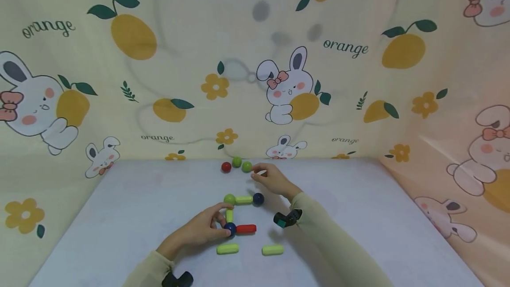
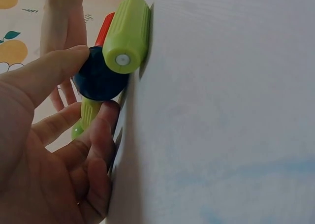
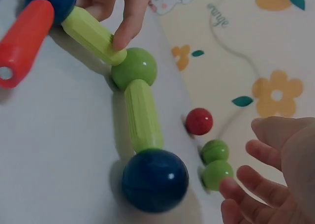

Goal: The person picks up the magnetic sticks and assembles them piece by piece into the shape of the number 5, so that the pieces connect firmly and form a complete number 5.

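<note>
My left hand [image 1: 199,227] grips a joined magnetic ball-and-stick piece at its near corner. The thumb and a finger pinch a dark blue ball [image 2: 100,79], and the index fingertip touches a yellow-green stick [image 3: 91,34]. From that ball a red stick [image 1: 246,229] points right. The yellow-green stick leads back to a green ball [image 3: 135,69], from which another yellow-green stick [image 1: 244,200] runs right to a second dark blue ball [image 1: 258,199]. At the back, my right hand [image 1: 275,180] holds nothing, its loosely bent fingers right beside a loose green ball [image 1: 247,166].
Next to that ball lie another green ball [image 1: 237,162] and a red ball [image 1: 226,167], near the table's back edge. Two loose yellow-green sticks [image 1: 228,249] [image 1: 272,250] rest at the front of the white table [image 1: 338,198]. A patterned cloth [image 1: 247,114] hangs behind.
</note>
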Tool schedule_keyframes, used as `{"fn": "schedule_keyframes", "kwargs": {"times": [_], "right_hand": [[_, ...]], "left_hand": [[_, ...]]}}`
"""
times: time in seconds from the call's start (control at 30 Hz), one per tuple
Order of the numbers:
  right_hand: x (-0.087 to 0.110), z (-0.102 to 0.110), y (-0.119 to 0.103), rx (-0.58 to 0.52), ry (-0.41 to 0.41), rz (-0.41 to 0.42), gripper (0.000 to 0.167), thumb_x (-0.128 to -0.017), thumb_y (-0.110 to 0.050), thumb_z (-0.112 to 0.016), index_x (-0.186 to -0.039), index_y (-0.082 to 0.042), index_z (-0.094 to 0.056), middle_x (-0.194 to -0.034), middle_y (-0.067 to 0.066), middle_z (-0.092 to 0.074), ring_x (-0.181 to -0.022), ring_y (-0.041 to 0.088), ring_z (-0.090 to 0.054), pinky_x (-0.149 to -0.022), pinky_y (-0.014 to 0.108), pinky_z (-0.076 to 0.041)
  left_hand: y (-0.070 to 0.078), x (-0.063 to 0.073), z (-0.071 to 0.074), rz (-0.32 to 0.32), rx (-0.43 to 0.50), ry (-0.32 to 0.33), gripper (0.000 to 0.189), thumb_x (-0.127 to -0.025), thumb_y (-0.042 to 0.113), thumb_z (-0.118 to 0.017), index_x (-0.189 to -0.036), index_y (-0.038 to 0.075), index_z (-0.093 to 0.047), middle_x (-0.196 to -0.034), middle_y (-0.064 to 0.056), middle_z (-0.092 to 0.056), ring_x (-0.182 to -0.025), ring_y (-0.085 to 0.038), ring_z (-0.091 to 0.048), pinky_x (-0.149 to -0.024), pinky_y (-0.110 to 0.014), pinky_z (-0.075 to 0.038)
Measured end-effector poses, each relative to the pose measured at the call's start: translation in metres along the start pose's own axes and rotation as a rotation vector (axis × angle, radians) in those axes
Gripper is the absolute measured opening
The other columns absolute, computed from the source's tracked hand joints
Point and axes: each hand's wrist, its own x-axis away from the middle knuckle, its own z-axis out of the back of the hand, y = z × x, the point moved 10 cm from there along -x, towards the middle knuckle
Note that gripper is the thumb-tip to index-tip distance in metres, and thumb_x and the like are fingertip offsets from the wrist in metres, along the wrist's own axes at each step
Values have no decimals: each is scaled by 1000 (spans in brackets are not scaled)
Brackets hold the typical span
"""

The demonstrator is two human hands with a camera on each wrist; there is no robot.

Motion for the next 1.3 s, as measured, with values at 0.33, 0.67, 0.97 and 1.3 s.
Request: {"fn": "schedule_keyframes", "kwargs": {"times": [0.33, 0.67, 0.97, 1.3], "right_hand": [[-34, -6, 3, 22, 41, 22, 32, -101, -20, -60, -131, -7, -63, -131, 11, -64, -117, 25, -60, -100, 41, -50], [-48, -6, 5, 64, 60, -40, 51, -98, -19, -64, -147, -12, -50, -150, 19, -44, -132, 35, -50, -112, 50, -43], [-51, -17, 12, 174, 7, -31, 52, -98, -13, -64, -148, -8, -50, -153, 17, -47, -144, 35, -42, -121, 51, -32], [-44, -23, 26, 173, 12, -89, 39, -98, -11, -62, -137, -15, -61, -140, 9, -59, -130, 28, -55, -114, 46, -42]], "left_hand": [[5, -1, 2, -14, -11, -6, 66, -88, 25, -78, -146, 17, -47, -100, -2, -64, -72, -15, -53, -62, -24, -42], [6, -2, 0, -3, -3, -12, 66, -89, 25, -78, -146, 18, -47, -100, -2, -63, -74, -15, -51, -63, -24, -40], [8, 0, -2, -1, 1, -13, 66, -89, 24, -77, -146, 17, -47, -100, -3, -63, -73, -16, -52, -63, -24, -41], [1, 0, -1, 6, 4, -2, 65, -89, 24, -77, -146, 18, -47, -100, -3, -63, -73, -15, -53, -63, -25, -42]]}}
